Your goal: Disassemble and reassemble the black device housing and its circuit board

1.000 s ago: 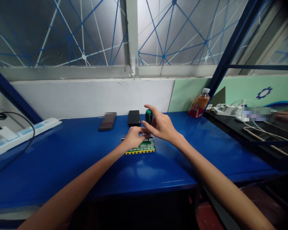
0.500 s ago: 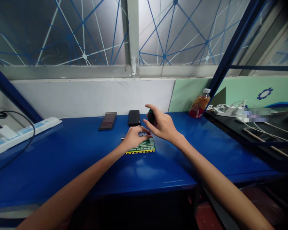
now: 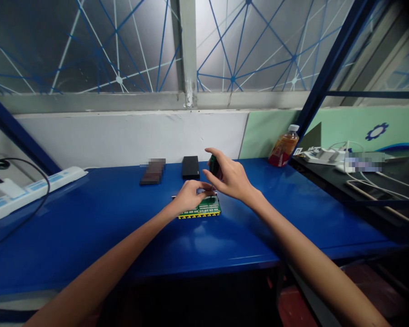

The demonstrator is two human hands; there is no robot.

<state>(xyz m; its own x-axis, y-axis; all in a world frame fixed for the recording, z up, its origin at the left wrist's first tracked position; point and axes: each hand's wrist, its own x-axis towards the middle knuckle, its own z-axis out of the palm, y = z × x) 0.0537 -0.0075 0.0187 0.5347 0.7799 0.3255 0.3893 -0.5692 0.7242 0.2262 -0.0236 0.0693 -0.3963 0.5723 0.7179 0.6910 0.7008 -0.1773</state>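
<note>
A green circuit board [image 3: 209, 206] with a yellow toothed front edge lies flat on the blue table, partly covered by my left hand [image 3: 190, 196]. The fingers of that hand are closed in a pinch over the board's right part, and what is between the tips is too small to make out. Above and to the right, my right hand [image 3: 230, 175] holds a screwdriver [image 3: 213, 161] upright by its dark green handle. Its thin shaft reaches down to my left fingertips, and the tip is hidden there. The right thumb and forefinger stand a little apart at the handle.
Behind the board are a black box [image 3: 190, 167] and a dark, blurred-out flat object [image 3: 153, 171]. A drink bottle [image 3: 284, 145] stands at the back right. A white power strip [image 3: 37, 188] lies left, and cables cover the black surface [image 3: 330, 181] at right.
My left fingers have shifted slightly, and more of the board's right part shows. The screwdriver's shaft is clearer, while my right hand stays nearly in place.
</note>
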